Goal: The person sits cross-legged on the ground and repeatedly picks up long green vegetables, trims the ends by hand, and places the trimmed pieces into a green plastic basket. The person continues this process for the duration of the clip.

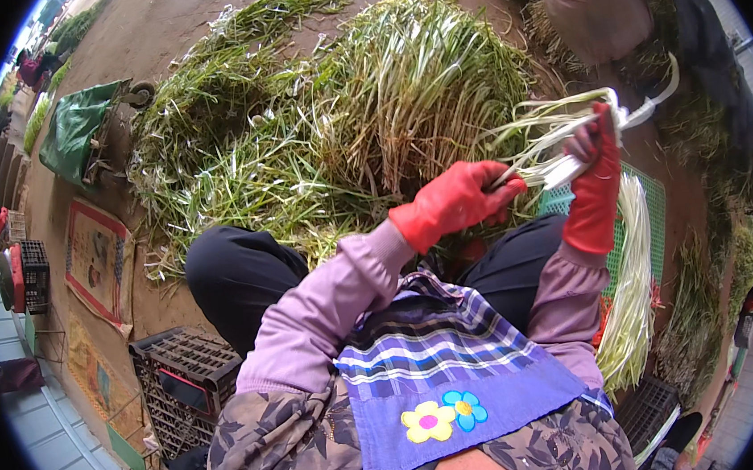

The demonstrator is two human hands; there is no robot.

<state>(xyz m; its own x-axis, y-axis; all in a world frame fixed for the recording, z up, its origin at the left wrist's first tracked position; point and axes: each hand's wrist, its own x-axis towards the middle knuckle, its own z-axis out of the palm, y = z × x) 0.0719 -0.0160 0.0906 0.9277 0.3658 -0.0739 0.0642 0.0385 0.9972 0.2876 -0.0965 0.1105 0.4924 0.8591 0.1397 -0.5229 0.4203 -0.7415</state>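
Observation:
My right hand (591, 166), in a red rubber glove, is raised and grips a small bunch of pale, long-leaved greens (566, 171). White stalk ends point toward my left hand, and a curved white strand sticks out beyond my right fingers. My left hand (461, 199), gloved in red too, pinches thin strands of the same bunch. Before my knees lies a large heap of long green stalks (397, 85), with brownish lower ends facing me. Under my right forearm, a bundle of pale stalks (629, 287) rests on a green plastic crate (654, 224).
A dark plastic crate (183, 366) with a phone (185, 390) on its side stands by my left. Farther left are a printed mat (97, 263) and a cart under green sheeting (78, 130). Full sacks (599, 11) lie at the back right.

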